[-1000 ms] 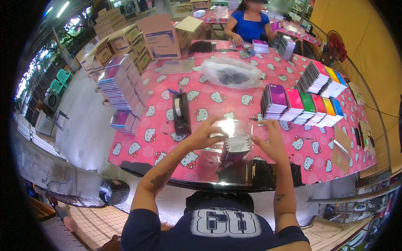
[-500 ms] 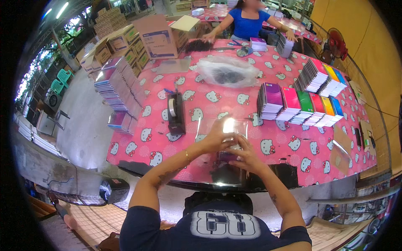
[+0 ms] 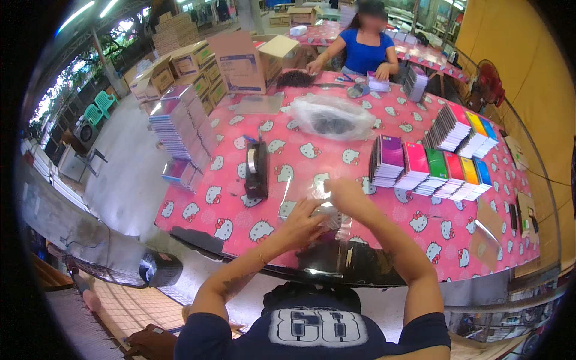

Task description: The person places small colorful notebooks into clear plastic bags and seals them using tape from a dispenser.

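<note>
A clear, shiny plastic sleeve [image 3: 295,191] lies in front of me near the table's front edge. Over its near part, my left hand [image 3: 305,223] rests with fingers stretched out and pressing down. My right hand [image 3: 349,197] is just beyond and to the right, its fingers curled in at the far part of the plastic; what they grip is hidden. Whatever lies beneath the hands is mostly covered by them and by glare. A black tape dispenser [image 3: 256,171] stands left of the sleeve, with a roll of tape in it.
Colourful notebook stacks [image 3: 414,165] stand at the right, and tall wrapped stacks [image 3: 180,129] at the left edge. A white plastic bag [image 3: 333,114] lies mid-table. Beyond are an open carton [image 3: 240,66] and a co-worker in a blue top [image 3: 366,51], one hand on notebooks.
My right hand has moved up and away from me, its fingers now curled. My left hand has drawn back nearer me and flattened. The co-worker's one hand has shifted to a lower notebook stack.
</note>
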Motion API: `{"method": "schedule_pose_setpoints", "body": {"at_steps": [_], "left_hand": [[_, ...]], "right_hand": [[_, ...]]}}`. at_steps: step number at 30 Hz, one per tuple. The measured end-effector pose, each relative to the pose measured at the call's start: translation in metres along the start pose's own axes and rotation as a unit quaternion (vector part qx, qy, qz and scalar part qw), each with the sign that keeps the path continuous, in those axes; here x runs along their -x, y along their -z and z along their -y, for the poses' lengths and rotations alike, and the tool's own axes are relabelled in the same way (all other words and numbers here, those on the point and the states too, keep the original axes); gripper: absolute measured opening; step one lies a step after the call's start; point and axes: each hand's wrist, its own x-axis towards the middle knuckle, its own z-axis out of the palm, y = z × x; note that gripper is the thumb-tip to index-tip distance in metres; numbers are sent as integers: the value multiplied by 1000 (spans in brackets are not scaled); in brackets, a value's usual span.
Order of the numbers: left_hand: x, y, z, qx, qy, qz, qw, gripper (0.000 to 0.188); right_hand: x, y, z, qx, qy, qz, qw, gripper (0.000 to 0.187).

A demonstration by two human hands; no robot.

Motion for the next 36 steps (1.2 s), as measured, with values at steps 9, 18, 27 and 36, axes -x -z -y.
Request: {"method": "schedule_pose_setpoints", "body": {"at_steps": [9,18,27,36], "left_hand": [[6,4,3,316,157,-158,922,37],[15,-33,56,530,315,8,787,45],[14,-5,36,155,22,-27,987,42],[2,5,16,114,81,42,989,25]], "right_hand": [[39,-43,-51,-577,-83,70,809,86],[44,-55,-23,-599,-154,73,782,34],[92,-36,9,-230,72,-81,967,55],[85,-55,6,-261,74,-147,951,27]]}}
